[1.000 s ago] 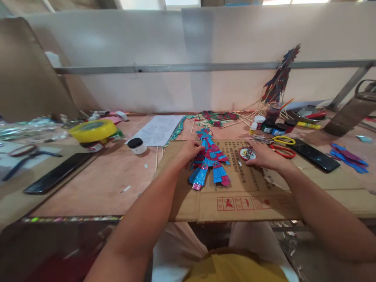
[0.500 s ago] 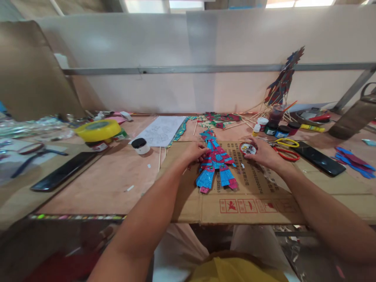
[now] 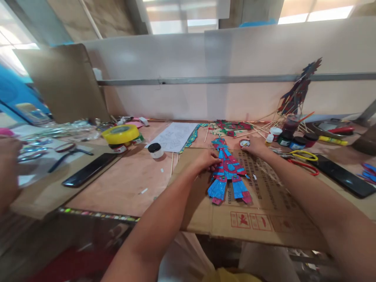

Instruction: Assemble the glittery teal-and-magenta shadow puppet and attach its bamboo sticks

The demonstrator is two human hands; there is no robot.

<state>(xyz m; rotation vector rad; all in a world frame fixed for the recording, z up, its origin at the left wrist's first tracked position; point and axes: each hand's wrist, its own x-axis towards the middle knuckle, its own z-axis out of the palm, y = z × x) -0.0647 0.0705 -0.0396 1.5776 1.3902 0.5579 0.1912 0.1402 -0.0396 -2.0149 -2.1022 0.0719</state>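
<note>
A blue and red jointed puppet figure lies flat on a sheet of cardboard, its head toward the back. At its left edge is my left hand, fingers curled and pinched on the figure's side. My right hand grips the rim of a small round dish just right of the figure's head. Small bits lie in the dish, too small to name. Close to my right forearm are red-handled scissors and yellow-handled scissors.
Paint jars stand at the back right near a dark phone. On the left are a white jar with black lid, a yellow tape roll, and another phone. Another person's blurred arm shows at the left edge.
The view has turned left and up. My right hand has shifted the dish back and closer to the puppet's head. My left hand stays at the puppet. Another person's arm has come into view.
</note>
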